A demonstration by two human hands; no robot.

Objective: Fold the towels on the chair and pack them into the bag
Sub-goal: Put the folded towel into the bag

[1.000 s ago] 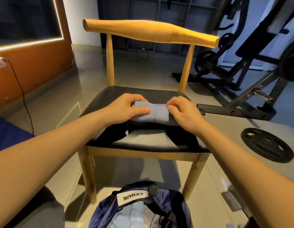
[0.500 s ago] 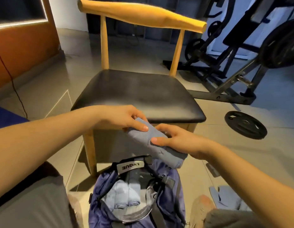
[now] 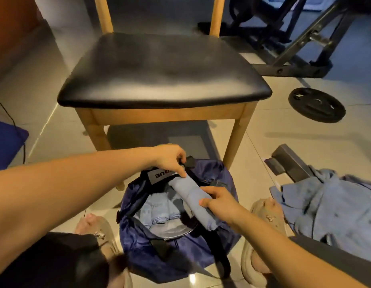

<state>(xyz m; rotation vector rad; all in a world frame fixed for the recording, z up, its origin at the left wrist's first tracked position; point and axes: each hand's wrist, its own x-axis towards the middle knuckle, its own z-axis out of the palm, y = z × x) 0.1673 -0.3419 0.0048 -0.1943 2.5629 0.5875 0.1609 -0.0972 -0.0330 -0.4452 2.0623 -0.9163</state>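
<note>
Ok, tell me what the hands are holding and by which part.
One rolled grey-blue towel, over the open navy fabric bag. The left hand pinches its far end by the bag's label; the right hand grips its middle.

The navy fabric bag (image 3: pixel 136 246) sits on the grey tiled floor (image 3: pixel 274 121) just before the wooden chair with black padded seat (image 3: pixel 163 67), between the person's feet. Inside it pale blue rolled towels (image 3: pixel 161 213) lie side by side. Over the bag's mouth slants a grey-blue rolled towel (image 3: pixel 191 194), the left hand (image 3: pixel 170 159) pinching its far end and the right hand (image 3: pixel 220 204) gripping its middle. Right of the bag a heap of loose blue towels (image 3: pixel 330 208) lies on the floor. Right of the chair lies a black round weight plate (image 3: pixel 316 104), with a black metal gym frame (image 3: pixel 294 48) behind it.
</note>
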